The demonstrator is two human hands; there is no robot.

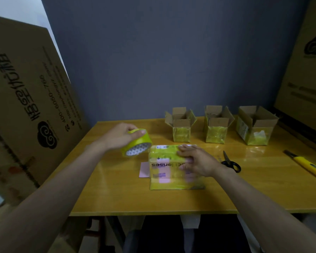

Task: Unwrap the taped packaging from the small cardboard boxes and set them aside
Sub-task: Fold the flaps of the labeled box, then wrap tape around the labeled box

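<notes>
Near the frame's centre, on the surface (117,198), the right hand (197,161) presses flat, fingers straight, on the taped box (164,168) (light, slick; take its edges), while the left hand (119,136) grips a tape roll (137,145).

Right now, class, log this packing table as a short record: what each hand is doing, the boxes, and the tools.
left hand: grips the yellow tape roll, lifted beside the taped box
right hand: rests flat on the taped box
open boxes: three at the back, left, middle, right, flaps up
scissors: on the table, right of the taped box
yellow utility knife: far right
</notes>
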